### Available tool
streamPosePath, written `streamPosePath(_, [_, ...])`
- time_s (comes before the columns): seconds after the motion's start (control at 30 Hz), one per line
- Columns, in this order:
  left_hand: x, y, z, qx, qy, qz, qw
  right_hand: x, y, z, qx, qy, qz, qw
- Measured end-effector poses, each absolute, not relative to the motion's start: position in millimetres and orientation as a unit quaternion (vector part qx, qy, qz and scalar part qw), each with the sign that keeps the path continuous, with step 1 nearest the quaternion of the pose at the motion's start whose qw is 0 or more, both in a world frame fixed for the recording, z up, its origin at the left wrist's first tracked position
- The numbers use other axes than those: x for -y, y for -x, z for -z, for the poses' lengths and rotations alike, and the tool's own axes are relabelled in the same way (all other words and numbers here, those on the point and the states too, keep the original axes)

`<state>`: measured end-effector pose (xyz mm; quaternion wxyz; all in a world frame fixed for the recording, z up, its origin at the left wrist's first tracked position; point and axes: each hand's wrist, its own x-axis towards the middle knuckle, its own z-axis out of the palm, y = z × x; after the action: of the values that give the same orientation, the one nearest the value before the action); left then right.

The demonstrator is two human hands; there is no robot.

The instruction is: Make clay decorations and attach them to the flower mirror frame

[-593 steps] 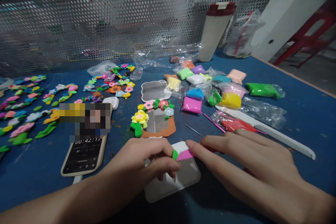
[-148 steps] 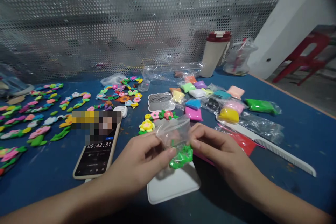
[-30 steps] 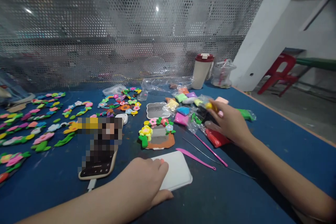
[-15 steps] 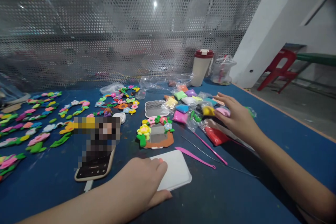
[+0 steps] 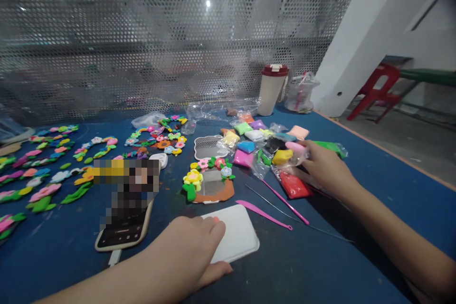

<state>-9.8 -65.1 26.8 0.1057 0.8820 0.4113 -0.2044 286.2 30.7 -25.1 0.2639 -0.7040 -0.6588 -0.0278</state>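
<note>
My left hand (image 5: 199,249) rests with curled fingers on a white plastic lid-like board (image 5: 238,232), the thumb stretched along the near side. A small coral bit of clay (image 5: 216,219) shows at its fingers, most of it hidden. My right hand (image 5: 326,166) reaches into the bagged clay and pinches a light pink clay packet (image 5: 295,147). Yellow (image 5: 283,156) and red (image 5: 295,185) clay packets lie close to it. A mirror (image 5: 213,183) with a brown clay border and clay flowers lies beyond the board.
A pink clay knife (image 5: 263,215), a pink stick (image 5: 287,203) and a thin metal rod lie right of the board. A phone (image 5: 123,232) and several clay-flower frames (image 5: 44,192) fill the left. A tumbler (image 5: 272,90) stands at the back before perforated metal.
The green clay bag from earlier has left my hands. My right hand has moved from the yellow packet to the light pink one. My left hand stays on the board.
</note>
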Motion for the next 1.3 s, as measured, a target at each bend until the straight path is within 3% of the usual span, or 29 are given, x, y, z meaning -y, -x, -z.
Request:
streamPosePath(0.27, [65.4, 8.4, -30.2, -0.41, -0.878, 0.221, 0.112, -22.4, -271.1, 5.6, 0.589, 0.601, 0.041, 0.539])
streamPosePath(0.4, [64.3, 9.5, -29.1, -0.411, -0.88, 0.21, 0.113, -22.2, -269.7, 11.6, 0.547, 0.565, -0.062, 0.615])
streamPosePath(0.67, [63.4, 10.6, -28.0, -0.4, -0.885, 0.205, 0.121, -24.6, -260.3, 18.6, 0.47, 0.524, -0.351, 0.617])
streamPosePath(1.07, [63.8, 10.1, -26.1, -0.414, -0.879, 0.202, 0.124, -12.1, -249.3, 4.1, 0.404, 0.461, -0.499, 0.613])
streamPosePath(1.3, [62.8, 12.1, -24.7, -0.399, -0.885, 0.204, 0.124, 0.7, -230.0, 2.9, 0.399, 0.44, -0.598, 0.538])
